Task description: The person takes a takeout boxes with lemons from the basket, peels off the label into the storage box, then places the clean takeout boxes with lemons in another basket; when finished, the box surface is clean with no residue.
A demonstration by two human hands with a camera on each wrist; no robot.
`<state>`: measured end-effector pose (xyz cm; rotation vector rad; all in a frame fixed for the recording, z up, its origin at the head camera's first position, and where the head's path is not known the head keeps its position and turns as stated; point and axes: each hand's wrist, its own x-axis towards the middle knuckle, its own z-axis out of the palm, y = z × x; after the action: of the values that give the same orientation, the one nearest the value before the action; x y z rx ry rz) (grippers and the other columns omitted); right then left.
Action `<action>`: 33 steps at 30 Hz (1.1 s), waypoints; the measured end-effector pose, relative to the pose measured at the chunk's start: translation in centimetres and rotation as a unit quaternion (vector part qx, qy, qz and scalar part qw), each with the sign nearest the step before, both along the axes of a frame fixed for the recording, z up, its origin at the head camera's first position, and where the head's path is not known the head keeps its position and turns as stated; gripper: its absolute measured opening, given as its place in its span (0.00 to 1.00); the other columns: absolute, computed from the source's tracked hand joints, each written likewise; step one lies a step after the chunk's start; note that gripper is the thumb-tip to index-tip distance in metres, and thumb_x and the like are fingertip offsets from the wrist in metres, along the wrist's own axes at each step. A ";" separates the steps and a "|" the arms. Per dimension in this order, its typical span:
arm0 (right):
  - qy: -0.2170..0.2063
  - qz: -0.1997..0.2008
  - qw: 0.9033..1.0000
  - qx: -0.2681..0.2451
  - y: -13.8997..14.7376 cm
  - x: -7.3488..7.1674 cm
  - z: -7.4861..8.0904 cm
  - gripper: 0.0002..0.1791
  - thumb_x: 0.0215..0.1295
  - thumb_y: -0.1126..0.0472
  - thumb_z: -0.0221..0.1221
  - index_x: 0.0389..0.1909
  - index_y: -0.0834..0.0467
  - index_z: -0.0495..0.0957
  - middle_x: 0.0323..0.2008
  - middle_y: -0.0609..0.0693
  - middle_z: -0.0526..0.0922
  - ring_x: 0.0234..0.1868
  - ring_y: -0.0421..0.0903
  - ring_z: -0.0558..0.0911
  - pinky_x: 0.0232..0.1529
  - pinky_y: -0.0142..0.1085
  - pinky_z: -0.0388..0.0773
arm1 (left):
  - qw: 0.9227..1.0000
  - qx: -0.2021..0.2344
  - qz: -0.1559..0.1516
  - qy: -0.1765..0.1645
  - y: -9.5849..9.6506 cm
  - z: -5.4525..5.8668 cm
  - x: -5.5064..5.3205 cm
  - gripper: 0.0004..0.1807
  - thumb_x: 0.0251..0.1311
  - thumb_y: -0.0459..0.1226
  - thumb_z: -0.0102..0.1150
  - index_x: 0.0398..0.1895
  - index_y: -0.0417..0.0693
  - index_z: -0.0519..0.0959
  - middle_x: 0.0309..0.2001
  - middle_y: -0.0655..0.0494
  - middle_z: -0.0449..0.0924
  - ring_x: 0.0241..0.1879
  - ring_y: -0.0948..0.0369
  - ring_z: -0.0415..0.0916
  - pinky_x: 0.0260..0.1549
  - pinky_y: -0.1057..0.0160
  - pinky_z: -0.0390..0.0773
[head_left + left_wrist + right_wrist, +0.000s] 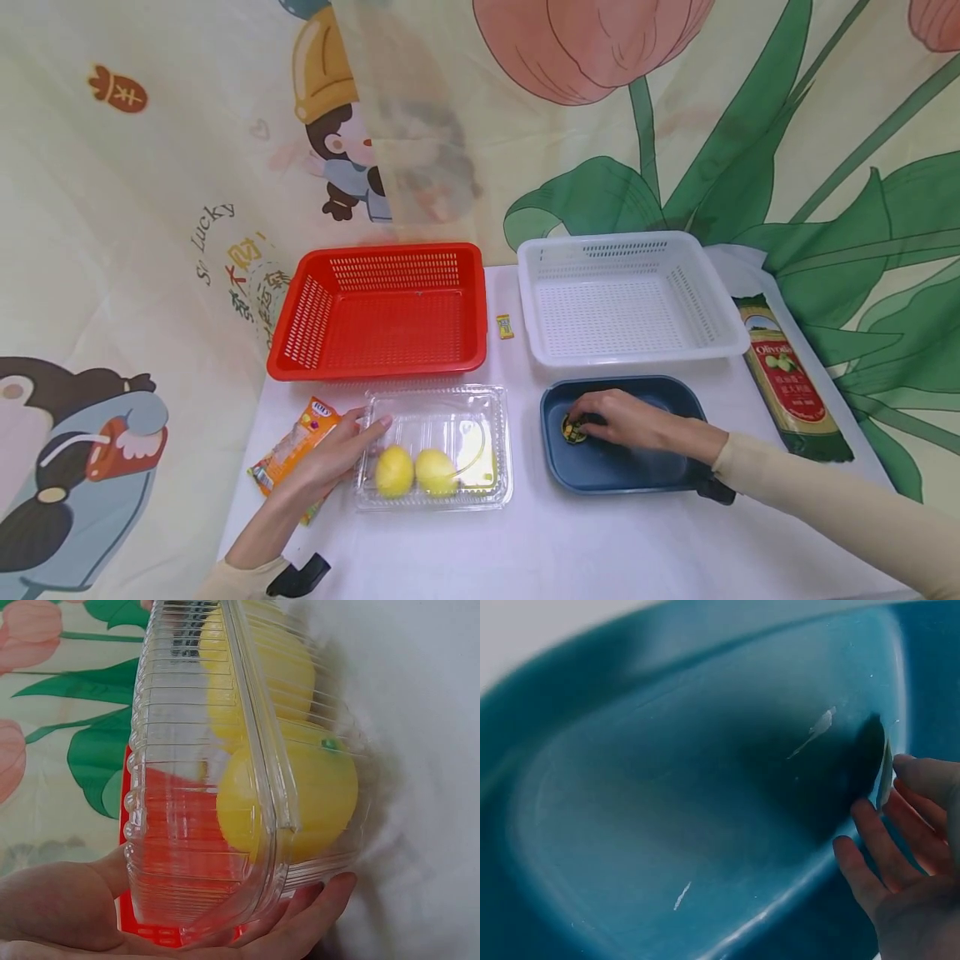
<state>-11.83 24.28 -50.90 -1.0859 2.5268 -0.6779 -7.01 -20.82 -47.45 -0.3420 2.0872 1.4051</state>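
Observation:
My left hand (341, 454) grips the left side of a clear plastic clamshell box (504, 442), thumb on top. Inside it lie a lemon (394, 472) and a second lemon (437, 472); a yellow-edged label shows beside them. The left wrist view shows fingers under the clear box (180, 735). Within a dark blue tray (637, 482), my right hand (622, 417) pinches a small round disc (573, 430), dark with yellow marks. Seen edge-on in the right wrist view, the disc (886, 776) is thin and stands upright near the tray wall.
Behind stand a red basket (375, 367) and a white basket (630, 354), a small yellow packet (505, 326) between them. An orange snack bag (288, 446) lies beneath my left arm. At the right lies a long pasta bag (795, 383).

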 end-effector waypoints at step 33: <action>0.075 -0.095 0.991 -0.055 -2.0 -4.9 8.9 0.15 0.72 0.59 0.62 0.56 0.58 0.83 0.54 0.52 0.87 0.59 0.51 0.83 0.62 0.49 0.79 | 0.999 -0.034 0.000 0.019 0.3 0.0 0.3 0.49 0.68 0.61 0.54 0.79 0.43 0.49 0.72 0.32 0.60 0.65 0.38 0.67 0.64 0.26 0.63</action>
<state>-16.77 22.28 -41.98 -0.9716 2.7773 -0.8244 -6.73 -20.51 -47.44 -0.3450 2.1708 1.3526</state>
